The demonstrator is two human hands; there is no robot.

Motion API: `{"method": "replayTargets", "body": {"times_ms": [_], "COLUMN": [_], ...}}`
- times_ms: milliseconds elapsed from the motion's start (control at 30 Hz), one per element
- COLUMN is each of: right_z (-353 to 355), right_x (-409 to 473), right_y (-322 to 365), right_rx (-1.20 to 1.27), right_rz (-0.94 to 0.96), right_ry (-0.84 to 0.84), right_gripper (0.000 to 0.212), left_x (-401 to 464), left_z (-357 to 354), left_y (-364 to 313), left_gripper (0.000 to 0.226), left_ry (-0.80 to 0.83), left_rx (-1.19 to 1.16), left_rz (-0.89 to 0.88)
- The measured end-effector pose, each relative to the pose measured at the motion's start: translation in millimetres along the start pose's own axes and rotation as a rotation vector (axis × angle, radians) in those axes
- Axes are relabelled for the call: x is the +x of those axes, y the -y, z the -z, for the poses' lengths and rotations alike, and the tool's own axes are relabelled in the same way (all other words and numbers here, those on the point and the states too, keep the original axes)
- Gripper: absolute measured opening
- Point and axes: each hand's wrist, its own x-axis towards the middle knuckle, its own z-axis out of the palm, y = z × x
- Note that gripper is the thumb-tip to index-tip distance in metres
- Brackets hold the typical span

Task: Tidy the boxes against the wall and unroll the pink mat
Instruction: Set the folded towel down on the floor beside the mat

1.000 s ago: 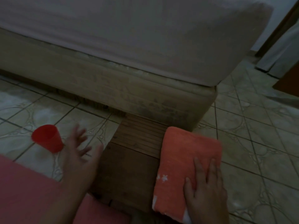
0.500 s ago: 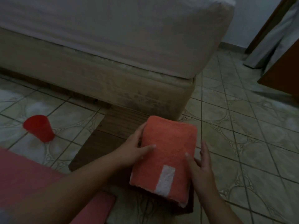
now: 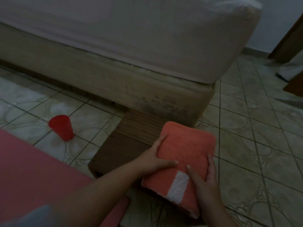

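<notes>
A folded orange towel with a white patch lies on the right end of a low dark wooden box on the tiled floor. My left hand grips the towel's left edge, thumb lying on top. My right hand holds its near right side, fingers spread over the cloth. The pink mat lies flat at the lower left, partly under my left forearm.
A bed with a pale mattress and beige base fills the top, its corner just behind the box. A red plastic cup stands upside down on the tiles to the left. A door and pale cloth show at the far right.
My left hand came from near the red cup onto the towel's left edge. The right hand slid closer around the towel's near side. The view shifted a little.
</notes>
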Motion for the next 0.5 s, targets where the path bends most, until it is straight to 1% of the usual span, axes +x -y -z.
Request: {"method": "replayTargets", "body": {"times_ms": [100,200,300,367,500], "right_z": [-8,-22,-46,-67,-122], "right_x": [-7,-15,-23,-27,-29], "right_y": [4,11,23,31,46], "right_rx": [0.003,0.034,0.079,0.115,0.181], "right_rz": [0.010,0.013,0.029,0.023,-0.014], "right_ry": [-0.020,0.016,0.084,0.142,0.318], "right_gripper": [0.080,0.079,0.076,0.076,0.083], "left_x": [-6,-19,-36,-51,-79], "left_z": [5,20,47,71,129], "left_y": [6,8,9,11,10], "left_gripper": [0.096,0.095,0.092,0.092,0.089], "left_ry": [-0.014,-0.027,-0.085,-0.124,-0.243], "left_rx": [-0.060,-0.108,-0.158,-0.152,-0.134], "left_rz": [-0.043,-0.089,-0.124,-0.138,-0.165]}}
